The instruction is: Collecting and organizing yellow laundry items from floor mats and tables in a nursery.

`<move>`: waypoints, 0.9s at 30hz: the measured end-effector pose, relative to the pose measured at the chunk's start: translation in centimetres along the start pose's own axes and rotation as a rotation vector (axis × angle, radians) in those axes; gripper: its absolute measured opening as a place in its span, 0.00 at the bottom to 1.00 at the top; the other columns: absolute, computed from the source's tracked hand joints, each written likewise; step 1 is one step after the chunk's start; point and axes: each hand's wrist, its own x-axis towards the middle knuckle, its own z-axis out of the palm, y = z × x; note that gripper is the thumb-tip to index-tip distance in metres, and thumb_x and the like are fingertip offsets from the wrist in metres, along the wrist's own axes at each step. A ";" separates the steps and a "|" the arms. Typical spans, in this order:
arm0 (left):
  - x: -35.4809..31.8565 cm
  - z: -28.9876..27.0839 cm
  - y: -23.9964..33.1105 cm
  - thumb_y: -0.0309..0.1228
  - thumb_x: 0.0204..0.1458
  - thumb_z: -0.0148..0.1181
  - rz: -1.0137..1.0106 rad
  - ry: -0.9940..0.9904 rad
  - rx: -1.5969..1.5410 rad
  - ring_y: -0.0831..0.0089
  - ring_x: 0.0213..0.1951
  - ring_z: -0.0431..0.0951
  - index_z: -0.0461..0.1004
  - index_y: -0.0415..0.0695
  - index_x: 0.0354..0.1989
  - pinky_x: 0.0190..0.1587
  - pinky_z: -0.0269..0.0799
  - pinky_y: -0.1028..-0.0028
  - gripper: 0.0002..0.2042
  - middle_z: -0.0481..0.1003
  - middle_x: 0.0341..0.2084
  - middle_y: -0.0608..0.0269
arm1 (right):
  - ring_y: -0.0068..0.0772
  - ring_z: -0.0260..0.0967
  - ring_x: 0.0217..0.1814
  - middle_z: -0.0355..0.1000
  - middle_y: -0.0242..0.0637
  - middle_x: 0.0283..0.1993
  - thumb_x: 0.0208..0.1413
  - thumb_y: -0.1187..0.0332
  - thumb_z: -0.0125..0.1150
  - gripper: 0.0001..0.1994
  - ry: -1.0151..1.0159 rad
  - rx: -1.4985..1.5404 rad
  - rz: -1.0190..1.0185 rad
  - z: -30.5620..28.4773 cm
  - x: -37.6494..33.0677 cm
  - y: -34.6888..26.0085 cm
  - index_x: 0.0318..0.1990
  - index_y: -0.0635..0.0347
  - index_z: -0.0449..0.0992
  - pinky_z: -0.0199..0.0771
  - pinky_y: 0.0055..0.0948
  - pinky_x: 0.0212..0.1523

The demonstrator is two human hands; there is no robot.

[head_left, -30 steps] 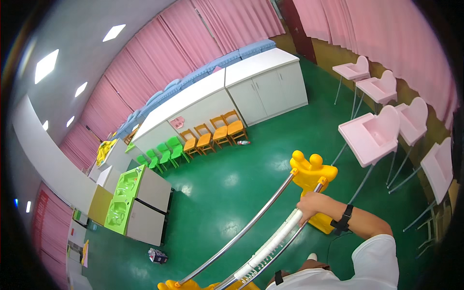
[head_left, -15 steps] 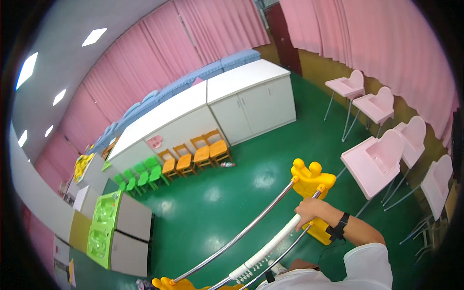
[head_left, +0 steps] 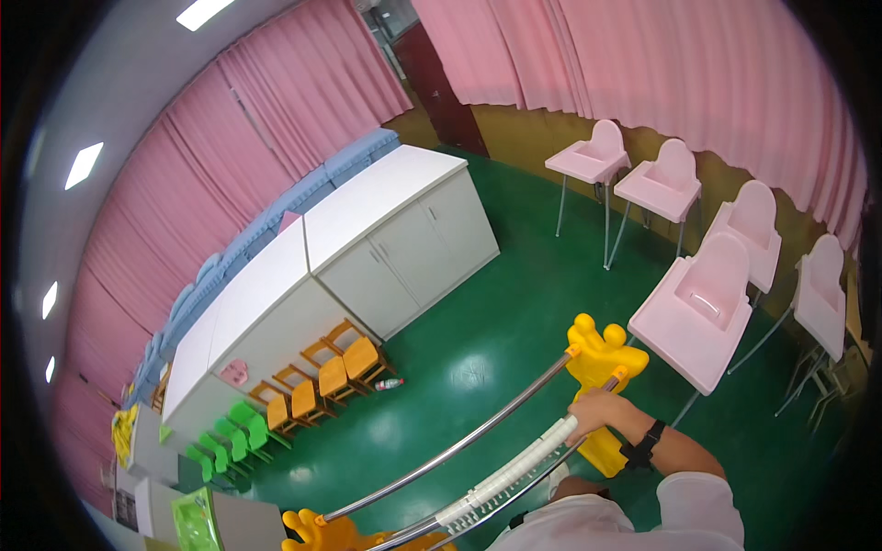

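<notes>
My right hand (head_left: 597,415), with a black strap on its wrist, is closed at the right end of a rack, around its middle metal rail (head_left: 404,535). A row of white plastic hooks (head_left: 510,477) sits along that rail, its right end touching my fingers. Yellow animal-shaped end pieces hold the rails; the right one (head_left: 606,354) rises just beyond my hand, and part of the left one (head_left: 322,531) shows at the lower edge. A second shiny rail (head_left: 450,445) runs along the far side. My left hand is out of view.
Pink high chairs (head_left: 707,303) stand to the right of the rack. Orange chairs (head_left: 344,372) and green chairs (head_left: 234,441) line white cabinets (head_left: 395,266) across the green floor. A bottle (head_left: 389,384) lies near the orange chairs. A green-topped unit (head_left: 195,522) is at lower left.
The view has turned to the right, so the cabinets and chairs sit further left. My right hand stays at the rack's right end, beside the white hooks.
</notes>
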 end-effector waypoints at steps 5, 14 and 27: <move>11.7 3.2 3.2 0.33 0.30 0.63 0.120 -0.001 -0.028 0.54 0.29 0.76 0.79 0.43 0.21 0.41 0.67 0.57 0.08 0.76 0.19 0.54 | 0.52 0.74 0.39 0.76 0.51 0.34 0.34 0.34 0.62 0.36 0.203 0.149 0.066 -0.2 2.6 3.7 0.35 0.63 0.79 0.73 0.43 0.42; 34.5 11.1 8.7 0.28 0.24 0.58 0.390 0.094 -0.068 0.57 0.28 0.74 0.77 0.43 0.16 0.36 0.62 0.61 0.06 0.74 0.16 0.56 | 0.51 0.74 0.34 0.75 0.50 0.30 0.33 0.35 0.64 0.34 0.282 0.291 0.334 0.2 9.6 7.8 0.31 0.64 0.79 0.73 0.42 0.40; 68.2 17.0 21.4 0.26 0.28 0.57 0.736 -0.068 -0.150 0.57 0.28 0.73 0.75 0.43 0.15 0.38 0.60 0.62 0.03 0.73 0.17 0.54 | 0.50 0.74 0.37 0.76 0.50 0.31 0.30 0.42 0.70 0.32 0.477 0.486 0.850 -12.8 17.3 1.8 0.33 0.64 0.78 0.72 0.42 0.42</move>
